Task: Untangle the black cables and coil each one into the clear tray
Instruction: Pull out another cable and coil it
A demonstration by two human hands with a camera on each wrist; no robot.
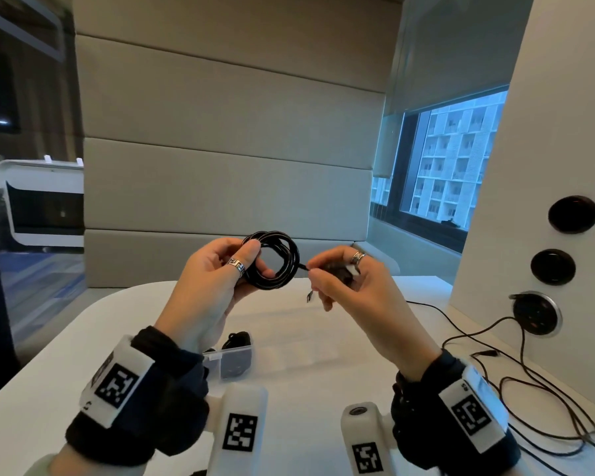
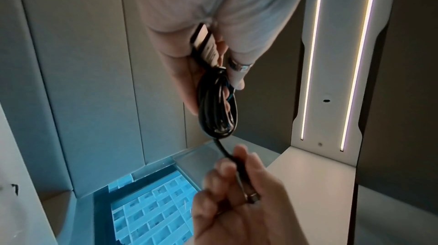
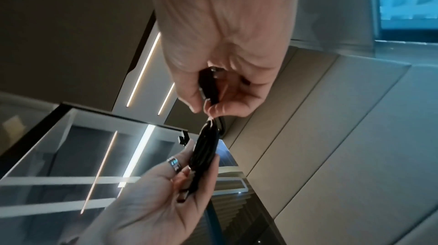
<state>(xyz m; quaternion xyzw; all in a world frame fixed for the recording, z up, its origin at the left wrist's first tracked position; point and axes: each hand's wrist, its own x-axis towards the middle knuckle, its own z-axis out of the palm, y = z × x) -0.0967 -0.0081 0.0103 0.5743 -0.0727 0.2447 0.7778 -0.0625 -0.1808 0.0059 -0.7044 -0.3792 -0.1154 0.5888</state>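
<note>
A black cable [image 1: 272, 259], wound into a small round coil, is held up in the air above the far part of the white bench [image 1: 42, 365]. The left hand [image 1: 207, 286] grips the coil, thumb pressed over the strands and fingers passed through the loop, and a flat plug of this cable lies against its palm in the left wrist view. The right hand [image 1: 344, 283] pinches the free end of the cable just beside the coil, with its other fingers curled round a small dark piece; a short connector tip hangs below its fingers. Under the hands, near the middle of the bench, stands the clear tray [image 1: 232, 360] with another black cable [image 1: 236, 339] bundled in its end compartment. Toward the right edge of the bench a thin loose cable [image 1: 529, 383] sprawls in wide loops, running up to a round socket [image 1: 536, 312] in the white side panel.
</note>
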